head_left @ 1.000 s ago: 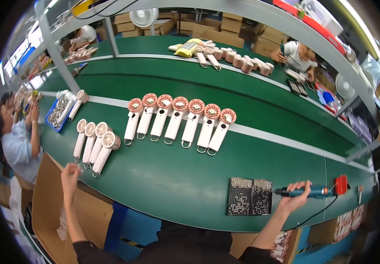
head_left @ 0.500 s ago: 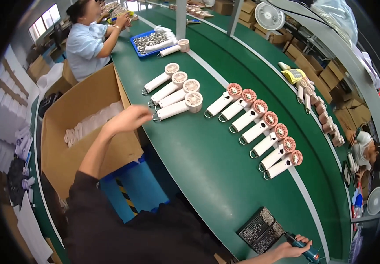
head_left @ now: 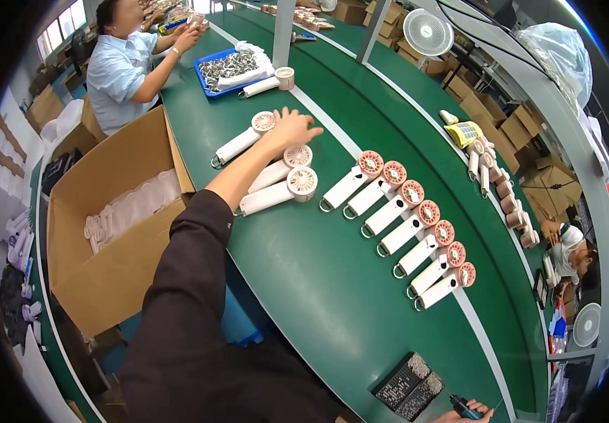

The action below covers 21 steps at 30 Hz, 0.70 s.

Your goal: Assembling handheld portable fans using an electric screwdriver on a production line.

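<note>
My left hand (head_left: 292,132) reaches across a group of white handheld fans (head_left: 269,199) on the left side of the green workbench. Its fingers are spread beside and over the fan heads, and nothing shows in its grasp. The hand and forearm hide part of one fan. At the lower right, my right hand (head_left: 479,412) is wrapped round a dark green electric screwdriver (head_left: 464,405). The tool's tip lies near a black two-part tray (head_left: 409,387) holding small screws.
Several fans with pink heads (head_left: 411,192) form a slanted row mid-bench. A cardboard box (head_left: 100,296) stands left of the bench edge. Farther back are a blue tray (head_left: 209,90) of metal parts and a metal post (head_left: 282,35). Co-workers sit at far left and right.
My left hand has moved from the bench edge out over the white fans. The right hand still grips the screwdriver, now lower in view as the view has shifted.
</note>
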Available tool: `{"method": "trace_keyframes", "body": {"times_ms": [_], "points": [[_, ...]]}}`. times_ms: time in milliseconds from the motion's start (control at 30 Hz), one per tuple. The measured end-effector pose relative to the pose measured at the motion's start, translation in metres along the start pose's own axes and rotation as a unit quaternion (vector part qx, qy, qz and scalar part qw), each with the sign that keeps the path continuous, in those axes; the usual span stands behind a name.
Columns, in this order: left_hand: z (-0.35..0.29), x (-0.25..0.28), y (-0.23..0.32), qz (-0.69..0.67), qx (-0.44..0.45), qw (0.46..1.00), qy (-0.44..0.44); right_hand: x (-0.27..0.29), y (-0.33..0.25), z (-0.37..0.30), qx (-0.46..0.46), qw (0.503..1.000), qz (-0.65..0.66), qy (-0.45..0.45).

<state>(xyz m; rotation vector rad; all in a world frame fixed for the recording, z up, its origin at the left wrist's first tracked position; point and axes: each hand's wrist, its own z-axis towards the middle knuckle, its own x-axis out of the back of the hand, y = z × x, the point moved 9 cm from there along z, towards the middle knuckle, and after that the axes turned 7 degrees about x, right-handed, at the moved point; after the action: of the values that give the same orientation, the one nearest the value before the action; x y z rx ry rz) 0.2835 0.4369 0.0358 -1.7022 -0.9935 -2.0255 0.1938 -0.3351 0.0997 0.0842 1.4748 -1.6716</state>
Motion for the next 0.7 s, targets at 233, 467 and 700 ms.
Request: {"method": "trace_keyframes", "body": {"times_ms": [233, 467, 700], "points": [[0.109, -0.007, -0.06, 0.027, 0.058, 0.986, 0.154, -0.012, 0.001, 0.003, 0.023, 0.998, -0.05, 0.007], [0.152, -0.003, -0.179, 0.1, 0.163, 0.98, 0.054, -0.009, 0.019, 0.017, 0.012, 0.998, -0.052, -0.043], [0.172, -0.03, -0.17, 0.084, 0.21, 0.974, 0.013, -0.002, 0.022, 0.011, 0.012, 0.997, -0.073, -0.012]]}}
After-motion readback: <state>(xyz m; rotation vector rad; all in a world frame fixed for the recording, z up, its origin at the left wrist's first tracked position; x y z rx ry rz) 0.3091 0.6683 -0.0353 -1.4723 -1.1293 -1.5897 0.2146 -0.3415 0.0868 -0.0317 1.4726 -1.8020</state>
